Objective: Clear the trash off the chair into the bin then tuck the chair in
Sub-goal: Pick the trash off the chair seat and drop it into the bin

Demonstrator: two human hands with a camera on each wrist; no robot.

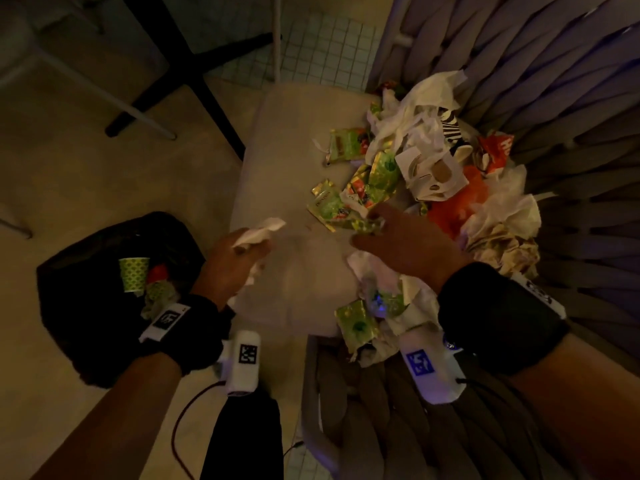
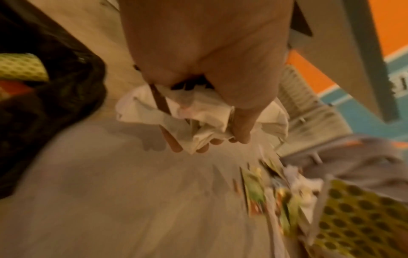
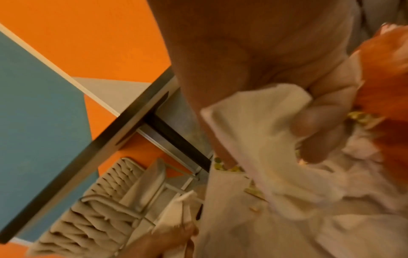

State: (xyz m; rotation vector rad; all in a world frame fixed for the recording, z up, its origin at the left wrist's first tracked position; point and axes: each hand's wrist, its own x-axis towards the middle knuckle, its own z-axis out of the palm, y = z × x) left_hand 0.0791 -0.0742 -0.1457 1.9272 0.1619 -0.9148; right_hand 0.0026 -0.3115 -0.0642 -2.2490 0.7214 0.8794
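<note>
The chair's beige seat cushion (image 1: 294, 168) carries a heap of trash (image 1: 433, 161) along its right side: white napkins, green and gold wrappers, orange paper. My left hand (image 1: 256, 247) hovers over the seat's left edge and grips a crumpled white napkin (image 2: 198, 118), between the seat and the black-lined bin (image 1: 86, 306). My right hand (image 1: 367, 230) reaches into the near side of the heap, fingers curled round a white napkin (image 3: 264, 139) with green wrappers (image 1: 332, 206) at the fingertips. A green cup (image 1: 133, 273) lies in the bin.
The chair's woven grey back (image 1: 571, 98) curves round the right and near sides. Ahead stands a table's black cross foot (image 1: 194, 81), with a pale chair leg (image 1: 86, 81) on the left. Another woven chair (image 3: 106, 200) sits under the table edge (image 3: 88, 148).
</note>
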